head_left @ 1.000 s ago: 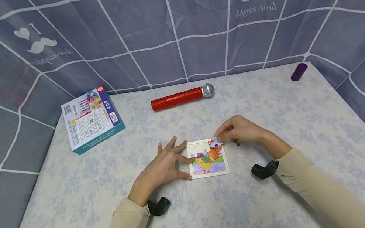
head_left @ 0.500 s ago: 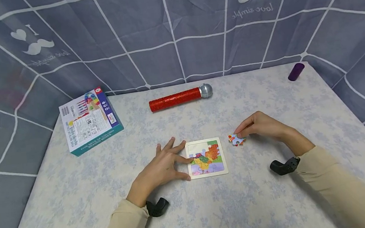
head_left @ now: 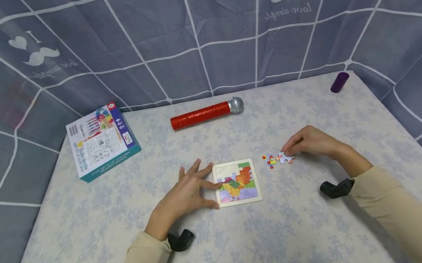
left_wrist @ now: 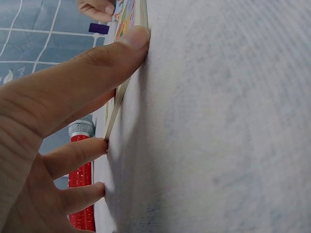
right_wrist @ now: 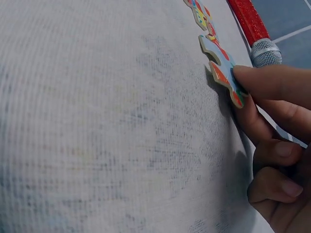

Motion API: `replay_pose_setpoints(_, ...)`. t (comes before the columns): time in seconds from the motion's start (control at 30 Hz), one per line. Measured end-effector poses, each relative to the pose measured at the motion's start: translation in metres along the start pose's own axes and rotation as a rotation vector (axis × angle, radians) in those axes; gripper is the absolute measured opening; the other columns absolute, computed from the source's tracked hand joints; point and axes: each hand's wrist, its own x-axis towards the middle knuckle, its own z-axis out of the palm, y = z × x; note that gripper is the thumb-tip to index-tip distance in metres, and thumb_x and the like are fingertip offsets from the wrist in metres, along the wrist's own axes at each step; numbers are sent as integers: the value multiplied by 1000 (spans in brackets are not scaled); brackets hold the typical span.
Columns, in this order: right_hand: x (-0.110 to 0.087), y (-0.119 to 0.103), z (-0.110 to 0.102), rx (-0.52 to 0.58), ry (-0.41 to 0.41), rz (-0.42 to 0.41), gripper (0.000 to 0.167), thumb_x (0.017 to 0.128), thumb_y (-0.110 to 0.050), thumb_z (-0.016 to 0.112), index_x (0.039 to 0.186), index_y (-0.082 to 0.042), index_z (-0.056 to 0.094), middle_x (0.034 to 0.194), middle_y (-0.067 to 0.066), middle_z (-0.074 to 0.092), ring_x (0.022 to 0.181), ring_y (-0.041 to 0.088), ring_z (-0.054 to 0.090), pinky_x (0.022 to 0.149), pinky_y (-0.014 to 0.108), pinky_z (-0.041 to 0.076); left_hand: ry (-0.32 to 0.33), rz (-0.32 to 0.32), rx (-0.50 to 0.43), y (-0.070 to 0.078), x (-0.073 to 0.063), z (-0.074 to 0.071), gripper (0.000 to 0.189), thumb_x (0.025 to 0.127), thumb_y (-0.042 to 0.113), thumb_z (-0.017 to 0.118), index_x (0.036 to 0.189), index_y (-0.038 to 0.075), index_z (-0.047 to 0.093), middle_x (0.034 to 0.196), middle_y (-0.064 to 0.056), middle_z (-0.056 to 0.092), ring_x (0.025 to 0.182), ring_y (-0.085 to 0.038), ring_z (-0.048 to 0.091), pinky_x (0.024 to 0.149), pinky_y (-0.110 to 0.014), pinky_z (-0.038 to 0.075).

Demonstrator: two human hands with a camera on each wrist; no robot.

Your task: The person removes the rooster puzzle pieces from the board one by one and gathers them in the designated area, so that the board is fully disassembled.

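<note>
A small jigsaw puzzle board [head_left: 235, 162] with a pale frame lies on the table, its picture partly filled and its upper left part bare. My left hand [head_left: 182, 196] rests at its left side with fingers spread; the thumb and fingers touch the frame, and one fingertip reaches over the picture. To the right of the board, my right hand [head_left: 314, 142] pinches a light-blue and red puzzle piece [right_wrist: 224, 63] between thumb and fingers, tilted close over the tabletop. Another colourful puzzle piece [head_left: 270, 161] lies just left of the held one, between it and the board.
A red glittery microphone [head_left: 201, 115] lies behind the board. At the back left is a bead-set box [head_left: 104, 142]; a purple cylinder [head_left: 339, 82] lies at the far right. A blue-grey curtain [head_left: 169, 33] closes off the table's back.
My right hand has drawn back rightward from the board's upper right corner, carrying the puzzle piece past the other loose piece. My left hand stays at the board's left edge.
</note>
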Motion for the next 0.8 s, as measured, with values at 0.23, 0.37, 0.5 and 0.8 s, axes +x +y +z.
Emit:
replay_pose_setpoints(0.23, 1, -9, 4, -114, 62, -23, 10, 85, -16, 76, 92, -9, 80, 92, 1, 75, 93, 16, 59, 80, 31, 45, 2, -5, -4, 0, 0, 0, 57, 65, 32, 92, 117, 18, 74, 152, -10, 41, 148, -39, 14, 108, -74, 5)
replay_pose_setpoints(0.37, -1, -17, 6, -191, 101, -29, 6, 83, -14, 77, 86, -9, 80, 82, -1, 74, 83, 15, 58, 73, 31, 45, 4, 1, -9, 0, 0, 0, 57, 65, 32, 92, 117, 18, 74, 152, -11, 40, 148, -39, 14, 108, -73, 4)
replay_pose_setpoints(0.5, 0, -19, 7, -250, 128, -54, 4, 81, -13, 78, 81, -10, 80, 75, -3, 73, 77, 14, 57, 69, 31, 43, 7, 0, -13, 0, 0, 0, 57, 65, 31, 92, 117, 18, 74, 152, -12, 40, 148, -39, 14, 109, -73, 4)
replay_pose_setpoints(0.8, 1, -17, 7, -277, 146, -53, 5, 82, -14, 78, 78, -12, 80, 79, -3, 74, 82, 16, 59, 72, 32, 44, 4, -6, -25, 0, 1, 0, 57, 64, 31, 92, 117, 17, 74, 152, -10, 40, 148, -39, 14, 108, -73, 4)
